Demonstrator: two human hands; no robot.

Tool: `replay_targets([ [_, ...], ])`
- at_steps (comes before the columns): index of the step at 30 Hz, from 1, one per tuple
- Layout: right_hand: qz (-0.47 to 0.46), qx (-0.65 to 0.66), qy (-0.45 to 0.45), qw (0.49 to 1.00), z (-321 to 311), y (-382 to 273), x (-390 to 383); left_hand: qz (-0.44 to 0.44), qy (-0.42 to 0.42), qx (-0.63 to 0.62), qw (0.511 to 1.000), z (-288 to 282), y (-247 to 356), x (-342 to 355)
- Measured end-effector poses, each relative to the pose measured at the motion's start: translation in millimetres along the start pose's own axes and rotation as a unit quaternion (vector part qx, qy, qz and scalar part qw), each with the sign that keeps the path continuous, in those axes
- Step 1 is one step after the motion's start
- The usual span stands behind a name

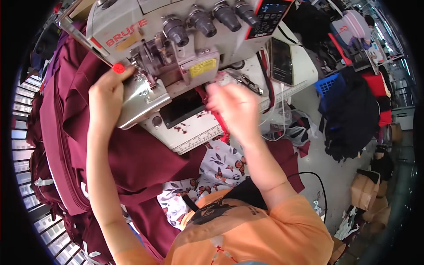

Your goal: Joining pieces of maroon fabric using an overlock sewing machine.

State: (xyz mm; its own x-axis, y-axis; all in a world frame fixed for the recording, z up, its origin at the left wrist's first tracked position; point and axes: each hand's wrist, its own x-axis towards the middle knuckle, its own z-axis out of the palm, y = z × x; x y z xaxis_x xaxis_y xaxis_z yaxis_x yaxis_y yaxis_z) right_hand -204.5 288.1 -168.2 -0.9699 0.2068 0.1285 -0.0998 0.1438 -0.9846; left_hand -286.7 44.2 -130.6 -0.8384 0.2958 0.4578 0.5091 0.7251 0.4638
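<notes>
And here's the left hand (106,95) up against the front of the sewing machine (152,17), its fingertips close by the needle area, next to a red knob (118,68) and the shiny metal plate (143,99). Whether those fingers pinch anything, one cannot tell; they are partly hidden. Over to the right hand (237,108), a blur just right of the dark opening (180,109) under the machine's yellow label (203,68); its fingers look curled, but spread or pinching, one cannot tell. The machine sits on the white table (165,136), dark lint (179,129) scattered in front, a phone (281,62) lying to the right. Maroon cloth (141,159) piles up left and below, and butterfly-print cloth (216,165) lies nearest the body.
</notes>
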Motion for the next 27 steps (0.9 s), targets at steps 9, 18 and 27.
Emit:
replay_targets([
  [9, 0.143, -0.108, 0.283, 0.942, -189.8, 72.2, 14.4, -0.026, 0.067, 0.055, 0.996, 12.5, -5.2, 12.8],
  [18, 0.207, 0.36, 0.262, 0.871, -173.4, 70.1, 35.6, -0.016, 0.064, 0.034, 0.997, 9.1, 5.7, -24.1],
  [27, 0.221, 0.27, 0.235, 0.907, -178.9, 78.9, 70.2, 0.012, 0.11, 0.023, 0.994, 15.8, 15.6, -51.9],
])
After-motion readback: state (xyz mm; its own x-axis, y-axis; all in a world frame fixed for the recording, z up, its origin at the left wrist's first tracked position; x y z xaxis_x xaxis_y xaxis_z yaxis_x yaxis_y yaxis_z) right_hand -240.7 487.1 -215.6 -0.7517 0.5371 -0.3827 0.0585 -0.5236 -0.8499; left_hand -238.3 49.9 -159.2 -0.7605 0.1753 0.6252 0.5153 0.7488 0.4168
